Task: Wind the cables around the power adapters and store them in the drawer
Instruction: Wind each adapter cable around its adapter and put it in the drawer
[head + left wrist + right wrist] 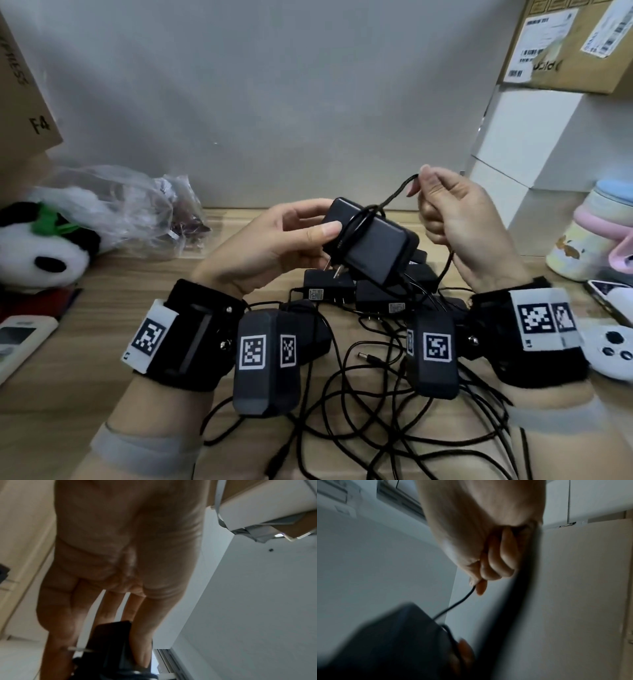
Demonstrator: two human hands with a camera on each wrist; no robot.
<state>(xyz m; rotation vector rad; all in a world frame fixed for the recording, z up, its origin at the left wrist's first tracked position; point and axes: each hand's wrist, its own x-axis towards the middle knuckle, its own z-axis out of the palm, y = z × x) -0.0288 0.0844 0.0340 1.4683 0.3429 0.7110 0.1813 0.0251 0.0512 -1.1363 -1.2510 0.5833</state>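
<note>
My left hand (274, 246) grips a black power adapter (373, 246) above the table, thumb on its top face beside a few turns of cable. The same adapter (113, 646) shows between my fingers in the left wrist view, and as a blurred dark block (388, 642) in the right wrist view. My right hand (455, 216) pinches the adapter's thin black cable (399, 192) up and to the right; that cable (453, 605) runs taut from my fingertips to the adapter. No drawer is in view.
Several more black adapters (329, 287) and tangled cables (383, 411) lie on the wooden table (102, 342). A panda plush (44, 250) and a plastic bag (137, 205) sit left. White boxes (527, 137), mugs (592, 240) and a game controller (613, 349) stand right.
</note>
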